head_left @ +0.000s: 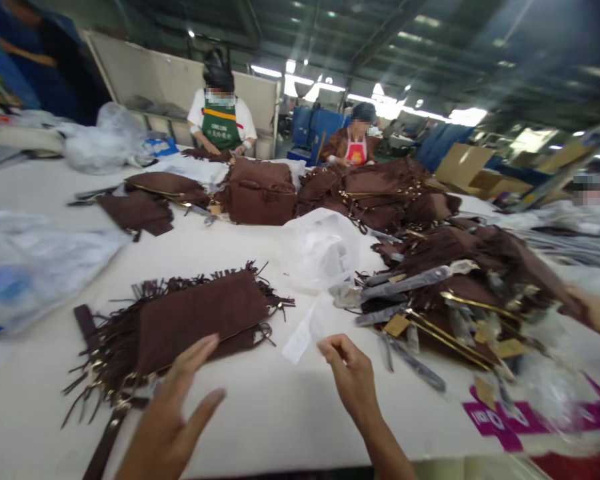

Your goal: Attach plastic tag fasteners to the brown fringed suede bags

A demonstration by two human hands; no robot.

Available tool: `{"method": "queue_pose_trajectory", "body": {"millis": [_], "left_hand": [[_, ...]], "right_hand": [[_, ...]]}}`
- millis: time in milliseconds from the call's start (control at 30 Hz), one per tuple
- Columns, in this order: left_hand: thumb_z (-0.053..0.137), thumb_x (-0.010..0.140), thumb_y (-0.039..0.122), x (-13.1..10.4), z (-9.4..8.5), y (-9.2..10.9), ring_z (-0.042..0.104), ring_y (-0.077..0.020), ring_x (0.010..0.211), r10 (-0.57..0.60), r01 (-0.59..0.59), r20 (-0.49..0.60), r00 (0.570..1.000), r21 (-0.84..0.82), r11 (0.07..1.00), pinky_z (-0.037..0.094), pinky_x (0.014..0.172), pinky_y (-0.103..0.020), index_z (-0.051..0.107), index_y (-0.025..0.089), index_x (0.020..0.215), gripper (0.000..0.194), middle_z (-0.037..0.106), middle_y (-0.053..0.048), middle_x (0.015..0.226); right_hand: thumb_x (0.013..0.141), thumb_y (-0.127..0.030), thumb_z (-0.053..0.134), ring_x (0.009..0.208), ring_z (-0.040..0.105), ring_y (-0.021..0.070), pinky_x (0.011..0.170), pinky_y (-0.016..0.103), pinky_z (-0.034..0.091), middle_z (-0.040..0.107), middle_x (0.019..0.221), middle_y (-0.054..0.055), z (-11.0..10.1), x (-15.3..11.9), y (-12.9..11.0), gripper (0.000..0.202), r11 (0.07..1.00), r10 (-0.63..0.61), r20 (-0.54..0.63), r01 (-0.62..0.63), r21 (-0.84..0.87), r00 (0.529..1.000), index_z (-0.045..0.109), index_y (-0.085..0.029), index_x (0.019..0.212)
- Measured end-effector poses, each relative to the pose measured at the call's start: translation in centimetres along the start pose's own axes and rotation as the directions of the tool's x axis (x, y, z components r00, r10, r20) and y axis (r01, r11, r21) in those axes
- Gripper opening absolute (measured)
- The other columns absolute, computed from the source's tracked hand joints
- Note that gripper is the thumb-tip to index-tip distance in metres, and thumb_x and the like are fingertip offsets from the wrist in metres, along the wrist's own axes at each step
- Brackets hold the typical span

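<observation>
- Pale worktop (280, 427), head view: fringed brown bag (200, 307) lies flat ahead of both hands, presumably for easy reach.
- Left hand (173, 407): grip released, fingers spread at the bag's near edge, hiding part of it.
- Right hand (353, 377): thumb and finger drawn together beside a white slip (300, 337); blur means I cannot tell whether it is grasped.
- Another person's hand (589, 310), cut off at the right edge, is beside piled bags (480, 260).

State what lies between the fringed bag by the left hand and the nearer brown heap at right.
The head view shows a thin white strip and, farther back, a crumpled translucent sheet between the fringed bag and the heap, over the pale table.
</observation>
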State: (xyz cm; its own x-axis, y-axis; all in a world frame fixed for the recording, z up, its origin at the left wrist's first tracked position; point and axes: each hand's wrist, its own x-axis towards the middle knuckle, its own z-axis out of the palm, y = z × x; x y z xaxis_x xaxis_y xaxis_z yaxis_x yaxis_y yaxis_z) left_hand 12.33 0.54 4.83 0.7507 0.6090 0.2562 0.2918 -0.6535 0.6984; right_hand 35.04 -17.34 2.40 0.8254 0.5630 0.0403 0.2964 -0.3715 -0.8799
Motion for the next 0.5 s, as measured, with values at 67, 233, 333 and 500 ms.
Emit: {"method": "queue_pose_trajectory", "body": {"millis": [67,233,333,500], "left_hand": [[0.056,0.089,0.035,2.5,2.2,2.1,0.022,-0.0267,0.141,0.081,-0.062,0.152,0.985,-0.121,0.991,0.024,0.117,-0.047,0.024,0.03,0.146,0.065,0.022,-0.007,0.155],[0.065,0.083,0.029,8.5,7.4,5.6,0.051,-0.0255,0.117,0.266,-0.061,0.354,0.897,-0.496,0.866,0.038,0.103,-0.037,0.065,0.022,0.109,0.027,0.063,-0.008,0.118],[0.067,0.076,0.023,8.3,7.9,5.9,0.06,-0.0188,0.076,0.09,0.267,0.473,0.876,-0.633,0.727,0.045,0.073,-0.028,0.066,0.017,0.078,0.007,0.066,-0.001,0.076],[0.068,0.064,0.017,3.6,5.0,2.6,0.055,-0.0151,0.063,-0.117,0.559,0.594,0.796,-0.646,0.52,0.039,0.061,-0.024,0.061,0.014,0.071,0.01,0.065,-0.001,0.066]], "right_hand": [[0.088,-0.043,0.056,0.069,0.05,0.0132,0.067,0.023,0.037,0.058,0.071,-0.004,0.4,-0.6,-2.3,0.025,0.998,-0.053,0.09,0.05,0.036,0.995,0.058,-0.021,0.075],[0.087,-0.042,0.056,0.068,0.05,0.0137,0.064,0.024,0.038,0.058,0.071,-0.003,-0.1,-0.3,-3.9,0.023,0.993,-0.07,0.108,0.059,0.104,0.992,0.061,-0.021,0.08],[0.085,-0.045,0.059,0.065,0.048,0.0136,0.061,0.024,0.037,0.054,0.067,-0.003,-1.4,0.0,-2.9,0.024,0.985,-0.004,0.052,-0.005,0.174,0.999,0.062,-0.021,0.085],[0.08,-0.05,0.063,0.061,0.047,0.0147,0.059,0.026,0.038,0.052,0.062,-0.002,-1.0,-0.2,-1.6,0.03,0.967,0.127,0.083,-0.142,0.211,0.988,0.062,-0.02,0.082]]}}
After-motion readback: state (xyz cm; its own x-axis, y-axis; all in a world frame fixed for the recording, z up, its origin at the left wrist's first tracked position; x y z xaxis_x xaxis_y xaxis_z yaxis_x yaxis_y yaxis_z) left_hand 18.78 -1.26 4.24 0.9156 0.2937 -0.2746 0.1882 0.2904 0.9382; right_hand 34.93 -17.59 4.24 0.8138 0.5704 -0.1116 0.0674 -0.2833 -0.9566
